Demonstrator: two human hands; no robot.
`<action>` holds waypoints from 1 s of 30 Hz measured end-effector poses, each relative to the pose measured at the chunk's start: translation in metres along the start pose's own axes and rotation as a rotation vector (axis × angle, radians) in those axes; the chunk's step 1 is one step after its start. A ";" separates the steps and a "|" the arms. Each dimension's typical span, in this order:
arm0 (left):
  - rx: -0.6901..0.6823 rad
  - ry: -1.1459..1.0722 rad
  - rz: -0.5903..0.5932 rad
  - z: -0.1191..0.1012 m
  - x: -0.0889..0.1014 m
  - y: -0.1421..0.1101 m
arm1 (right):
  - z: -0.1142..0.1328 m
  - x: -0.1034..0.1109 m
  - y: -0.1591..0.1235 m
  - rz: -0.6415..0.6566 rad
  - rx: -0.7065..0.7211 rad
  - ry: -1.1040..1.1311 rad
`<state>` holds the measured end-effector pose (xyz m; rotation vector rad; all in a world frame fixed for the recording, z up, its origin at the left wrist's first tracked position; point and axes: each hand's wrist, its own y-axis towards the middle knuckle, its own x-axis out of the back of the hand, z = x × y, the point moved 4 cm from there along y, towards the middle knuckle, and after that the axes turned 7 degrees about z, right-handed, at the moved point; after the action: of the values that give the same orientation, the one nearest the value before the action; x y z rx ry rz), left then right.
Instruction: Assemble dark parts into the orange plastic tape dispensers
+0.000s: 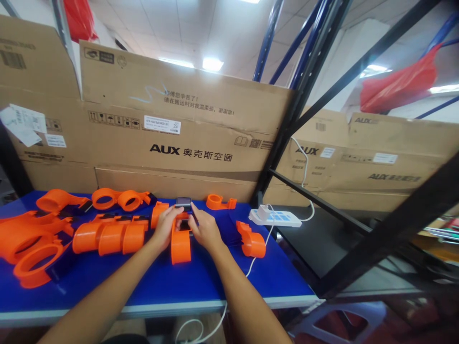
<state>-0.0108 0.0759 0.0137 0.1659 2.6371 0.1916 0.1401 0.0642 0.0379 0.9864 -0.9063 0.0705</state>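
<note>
Both hands meet over the middle of the table around an orange tape dispenser (181, 247), its round ring hanging toward me. My left hand (166, 225) grips its left side, with the thumb near the top. My right hand (205, 226) closes on it from the right, fingers bent at the handle end. Just beyond the fingertips shows a small dark rectangular piece with a silver-grey edge (183, 202); whether it joins the dispenser I cannot tell. Another orange dispenser (158, 215) stands partly behind my left hand.
Several orange dispensers (111, 238) crowd the left of the blue table (150, 286). Single ones lie behind (215, 202) and right (254, 244). A white power strip (276, 217) trails a cable over the right side. Cardboard (201, 124) walls the back; a black post (283, 129) rises right.
</note>
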 end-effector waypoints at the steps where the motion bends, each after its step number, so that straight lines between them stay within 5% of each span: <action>1: 0.005 -0.010 -0.002 0.000 0.000 0.000 | 0.000 0.000 0.000 0.007 -0.011 0.013; 7: 0.106 -0.059 0.032 -0.004 0.002 -0.001 | -0.011 0.009 0.002 -0.081 -0.239 0.322; 13: 0.094 -0.074 -0.029 -0.005 0.003 -0.001 | -0.047 0.006 0.001 -0.348 -0.660 0.948; 16: 0.103 -0.080 -0.058 -0.004 0.003 -0.002 | -0.064 -0.001 -0.003 -0.370 -0.806 1.186; 24: 0.092 -0.083 -0.092 -0.007 0.003 -0.002 | -0.086 -0.007 -0.010 -0.318 -0.828 1.162; 30: 0.080 -0.087 -0.101 -0.004 0.005 -0.001 | -0.082 -0.004 -0.010 -0.409 -0.925 1.285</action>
<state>-0.0167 0.0750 0.0148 0.0654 2.5604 0.0440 0.1936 0.1201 0.0096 0.0951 0.4677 -0.0646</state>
